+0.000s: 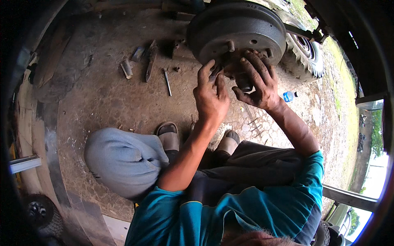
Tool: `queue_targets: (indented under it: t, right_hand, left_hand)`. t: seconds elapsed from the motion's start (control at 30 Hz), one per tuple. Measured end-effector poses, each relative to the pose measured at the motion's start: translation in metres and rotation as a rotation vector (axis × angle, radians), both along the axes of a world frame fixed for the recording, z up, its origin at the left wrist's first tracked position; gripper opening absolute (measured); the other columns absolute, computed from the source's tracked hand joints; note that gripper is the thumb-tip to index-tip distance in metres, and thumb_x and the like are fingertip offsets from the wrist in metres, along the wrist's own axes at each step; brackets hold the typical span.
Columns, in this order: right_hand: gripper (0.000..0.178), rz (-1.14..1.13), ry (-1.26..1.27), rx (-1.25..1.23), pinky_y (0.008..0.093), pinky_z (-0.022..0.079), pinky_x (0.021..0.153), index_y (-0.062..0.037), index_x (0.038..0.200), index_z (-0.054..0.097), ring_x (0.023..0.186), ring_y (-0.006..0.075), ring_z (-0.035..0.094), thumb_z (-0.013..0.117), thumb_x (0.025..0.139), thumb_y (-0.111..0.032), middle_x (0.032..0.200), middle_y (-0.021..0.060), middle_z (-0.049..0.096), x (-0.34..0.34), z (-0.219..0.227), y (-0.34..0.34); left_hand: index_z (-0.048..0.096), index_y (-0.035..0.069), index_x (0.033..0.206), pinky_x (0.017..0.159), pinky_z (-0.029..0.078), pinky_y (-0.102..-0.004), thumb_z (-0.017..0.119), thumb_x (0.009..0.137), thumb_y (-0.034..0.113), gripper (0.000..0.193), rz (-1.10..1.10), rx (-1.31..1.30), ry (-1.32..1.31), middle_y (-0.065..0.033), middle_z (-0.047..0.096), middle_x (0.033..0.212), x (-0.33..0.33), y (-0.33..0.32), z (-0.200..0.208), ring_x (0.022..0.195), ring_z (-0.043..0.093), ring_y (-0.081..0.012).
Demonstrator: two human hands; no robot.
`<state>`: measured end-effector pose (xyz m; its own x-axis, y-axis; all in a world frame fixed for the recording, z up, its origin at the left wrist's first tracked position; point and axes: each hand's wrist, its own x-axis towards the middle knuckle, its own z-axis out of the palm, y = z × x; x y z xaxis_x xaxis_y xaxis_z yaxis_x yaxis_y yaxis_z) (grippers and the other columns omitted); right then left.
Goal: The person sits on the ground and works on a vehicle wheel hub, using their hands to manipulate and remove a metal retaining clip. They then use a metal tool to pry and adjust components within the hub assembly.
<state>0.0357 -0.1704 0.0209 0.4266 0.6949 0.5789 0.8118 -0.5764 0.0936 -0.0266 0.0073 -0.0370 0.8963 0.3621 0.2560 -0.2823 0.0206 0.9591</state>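
A dark metal brake drum (238, 30) with protruding wheel studs (231, 46) is at the top, in front of me. From its middle a greasy hub (244, 85) sticks out toward me. My left hand (211, 96) is at the hub's left side, thumb and forefinger closed around a small dark metal part (214, 73) whose kind I cannot make out. Spread over the right of the hub is my right hand (261, 82), fingers stretched along it and thumb apart. Its fingertips reach the drum face beside a stud.
On the dirty concrete floor (123, 102), left of the drum, lie a metal rod (168, 82), a flat blade-like bar (151, 61) and a short tube (126, 68). A blue-labelled bottle (289, 96) is right of my right wrist. Behind the drum stands a large tyre (301, 57).
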Motion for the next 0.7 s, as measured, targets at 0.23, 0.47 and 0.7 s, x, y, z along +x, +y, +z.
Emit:
queue_targets:
  t: [0.23,0.47,0.7]
  right_hand:
    - [0.088,0.000,-0.003,0.010,0.0537,0.051,0.115,-0.0057,0.153,0.059,0.139,0.0442,0.060,0.092,0.078,-0.036,0.154,0.0202,0.060,0.001,-0.001,0.001]
    - [0.084,0.008,0.028,0.027,0.0514,0.051,0.115,-0.0075,0.152,0.060,0.137,0.0426,0.061,0.091,0.081,-0.037,0.152,0.0198,0.062,-0.001,0.004,0.000]
    - [0.082,-0.012,0.046,0.051,0.0511,0.051,0.116,-0.0130,0.155,0.060,0.142,0.0394,0.058,0.089,0.083,-0.040,0.156,0.0153,0.060,-0.004,0.002,-0.001]
  left_hand:
    - [0.047,-0.010,0.151,0.104,0.061,-0.0351,0.056,0.109,-0.005,0.044,0.071,0.088,-0.062,-0.0272,0.069,0.136,-0.014,-0.020,-0.022,0.126,0.072,-0.0305]
    - [0.046,-0.011,0.150,0.102,0.061,-0.0368,0.056,0.108,-0.006,0.044,0.152,-0.034,-0.162,-0.0275,0.068,0.137,-0.013,-0.008,-0.016,0.126,0.070,-0.0321]
    - [0.052,-0.012,0.146,0.104,0.060,-0.0385,0.060,0.107,-0.006,0.040,0.255,0.155,-0.288,-0.0287,0.072,0.134,-0.004,-0.005,-0.012,0.122,0.073,-0.0314]
